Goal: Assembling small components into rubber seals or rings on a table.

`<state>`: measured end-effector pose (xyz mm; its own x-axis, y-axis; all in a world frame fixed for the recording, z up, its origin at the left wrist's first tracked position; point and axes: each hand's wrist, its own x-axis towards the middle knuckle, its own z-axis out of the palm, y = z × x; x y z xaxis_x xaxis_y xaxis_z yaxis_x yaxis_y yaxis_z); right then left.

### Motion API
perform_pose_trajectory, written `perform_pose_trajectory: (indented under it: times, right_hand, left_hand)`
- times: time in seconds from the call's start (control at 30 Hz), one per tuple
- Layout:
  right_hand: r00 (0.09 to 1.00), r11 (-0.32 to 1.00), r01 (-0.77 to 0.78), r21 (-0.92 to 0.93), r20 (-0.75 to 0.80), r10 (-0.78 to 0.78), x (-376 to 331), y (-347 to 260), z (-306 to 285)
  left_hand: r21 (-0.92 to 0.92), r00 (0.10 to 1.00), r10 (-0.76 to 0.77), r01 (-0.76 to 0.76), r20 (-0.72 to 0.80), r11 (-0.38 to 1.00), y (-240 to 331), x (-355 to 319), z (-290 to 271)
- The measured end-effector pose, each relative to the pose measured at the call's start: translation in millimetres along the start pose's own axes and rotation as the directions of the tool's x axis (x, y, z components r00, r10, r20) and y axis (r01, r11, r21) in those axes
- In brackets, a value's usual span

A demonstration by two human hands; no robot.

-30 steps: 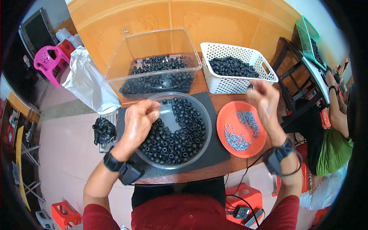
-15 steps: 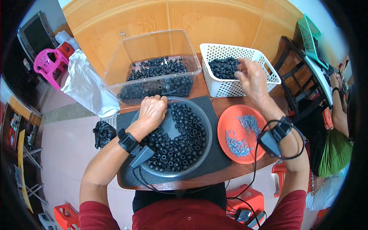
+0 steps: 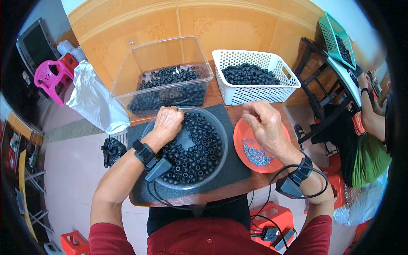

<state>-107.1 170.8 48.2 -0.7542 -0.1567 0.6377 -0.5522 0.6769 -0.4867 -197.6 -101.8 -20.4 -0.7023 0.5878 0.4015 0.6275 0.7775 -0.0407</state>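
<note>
My left hand (image 3: pixel 168 122) is closed at the far left rim of a round clear bowl (image 3: pixel 225 157) of black ring-shaped plastic parts (image 3: pixel 200 146). Its fingertips are hidden behind the knuckles. Over the far side of a red plate (image 3: pixel 242 163) hovers my right hand (image 3: pixel 265 126), fingers curled and drawn together. Whatever either hand holds cannot be made out. On the plate lie small silvery-blue pieces (image 3: pixel 257 155), partly covered by the right hand. Both wrists wear black straps with grey boxes and cables.
Behind the bowl stands a clear bin (image 3: pixel 163 95) with more black parts. A white perforated basket (image 3: pixel 255 93) of small black pieces is beside it. A dark mat (image 3: pixel 142 180) lies under the bowl. To the right, another person's arm (image 3: pixel 369 111) reaches to a table with a green basket (image 3: pixel 335 40).
My right hand has come back from over the white basket to above the red plate, its fingers still curled. The left hand stays at the bowl's rim. The view has shifted slightly.
</note>
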Motion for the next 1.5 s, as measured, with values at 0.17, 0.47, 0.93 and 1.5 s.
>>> perform_pose_trajectory:
  times: [0.17, 0.47, 0.93, 1.5]
  right_hand:
    - [0.997, 0.995, -0.072, 0.069, 0.043, 0.069, -22.7, -11.9, 0.1]
    - [0.982, 0.922, -0.189, 0.338, 0.065, 0.178, -54.3, -52.7, 18.6]
    - [0.978, 0.974, 0.052, 0.222, -0.207, -0.005, -84.9, -74.6, 32.3]
    - [0.956, 0.916, -0.033, 0.4, -0.254, 0.145, -99.5, -76.2, 22.5]
  left_hand:
    - [-0.106, 0.991, -0.11, 0.117, 0.076, 0.987, 4.0, -3.3, -18.3]
    - [-0.868, 0.82, -0.288, 0.455, 0.495, -0.196, 69.7, -30.7, -96.5]
    - [-0.862, 0.821, -0.296, 0.401, 0.488, -0.31, 143.7, -56.2, -106.2]
    - [-0.711, 0.988, -0.067, -0.053, -0.14, 0.702, 154.4, -51.8, -103.8]
